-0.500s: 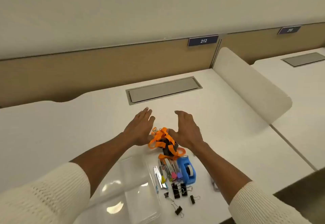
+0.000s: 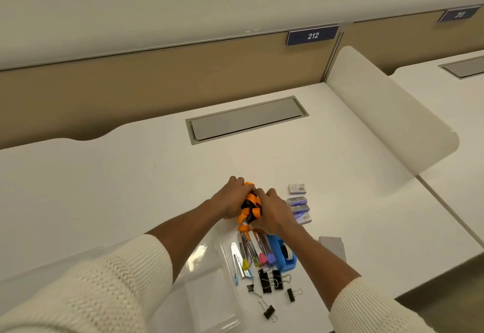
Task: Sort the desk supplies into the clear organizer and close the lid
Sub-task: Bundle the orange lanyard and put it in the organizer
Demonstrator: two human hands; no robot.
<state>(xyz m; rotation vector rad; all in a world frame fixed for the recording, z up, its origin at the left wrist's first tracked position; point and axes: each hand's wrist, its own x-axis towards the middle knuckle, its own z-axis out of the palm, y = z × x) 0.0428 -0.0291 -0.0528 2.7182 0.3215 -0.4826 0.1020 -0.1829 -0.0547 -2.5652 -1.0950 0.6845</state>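
Cupping from both sides, the left hand (image 2: 230,199) and the right hand (image 2: 272,212) press together around an orange and black strap bundle (image 2: 250,205), fingers curled over it so that only its middle strip and lower end show between them. The bundle sits on the white desk (image 2: 131,175), toward its near edge and roughly midway along it. Just right of the right hand lie small staple boxes (image 2: 298,203). Nearer the near edge, a row of pens (image 2: 255,251) lies beside a blue tape dispenser (image 2: 284,256), with black binder clips (image 2: 269,283) scattered closer still. The clear organizer (image 2: 209,288) lies left of the pens, partly under the left forearm, at the near edge. Behind the hands the desk is bare up to the grey cable hatch (image 2: 246,119) by the far edge; the left half is bare too. A curved white divider (image 2: 387,123) bounds the right edge.
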